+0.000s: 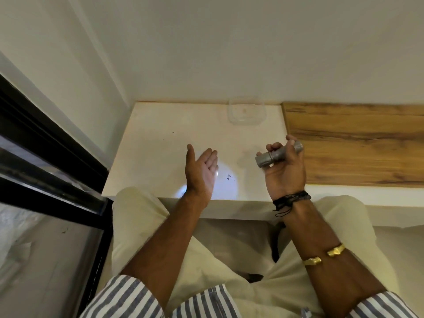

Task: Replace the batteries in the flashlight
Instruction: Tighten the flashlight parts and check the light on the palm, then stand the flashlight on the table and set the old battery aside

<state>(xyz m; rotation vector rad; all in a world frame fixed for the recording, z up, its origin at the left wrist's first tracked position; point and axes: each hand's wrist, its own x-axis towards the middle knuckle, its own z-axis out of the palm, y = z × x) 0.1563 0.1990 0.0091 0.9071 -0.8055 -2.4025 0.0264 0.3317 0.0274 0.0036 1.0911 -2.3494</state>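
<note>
White table (160, 138), lit patch: flashlight (278, 154) working, gripped in right hand (285, 171); left hand (203, 173) spread, empty. Probably near finished.

Striped sleeves (124, 294), blue on white, rolled back above both elbows. Pale cream trousers (137, 214) below the table (160, 134) edge. Black cord bands (291, 199) knotted round the right wrist nearest the table, loose ends dangling; further back from the table, a gold open cuff bracelet (323, 255) on the right forearm.
</note>
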